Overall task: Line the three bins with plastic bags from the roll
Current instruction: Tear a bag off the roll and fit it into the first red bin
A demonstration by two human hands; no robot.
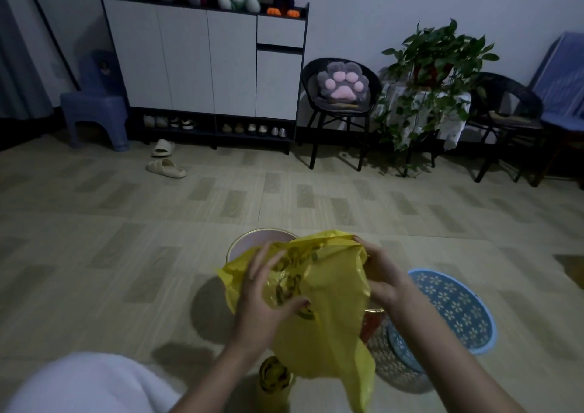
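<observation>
I hold a yellow plastic bag (328, 289) with black print over the floor. My left hand (268, 298) grips its left side, and my right hand (379, 273) pinches its top right edge. Behind the bag stands a pale round bin (252, 242) with a metal rim, partly covered. A blue patterned bin (455, 308) sits to the right. Between them a third bin with a gold rim and lattice wall (382, 349) shows under the bag. The yellow bag roll (274, 376) stands on the floor below my left forearm.
White cloth over my knee (88, 384) fills the lower left. A shoe cabinet (205, 61), a purple stool (94, 115), two slippers (164, 162), black chairs (341, 102) and a potted plant (433, 74) line the far wall. Tiled floor (126, 238) lies between.
</observation>
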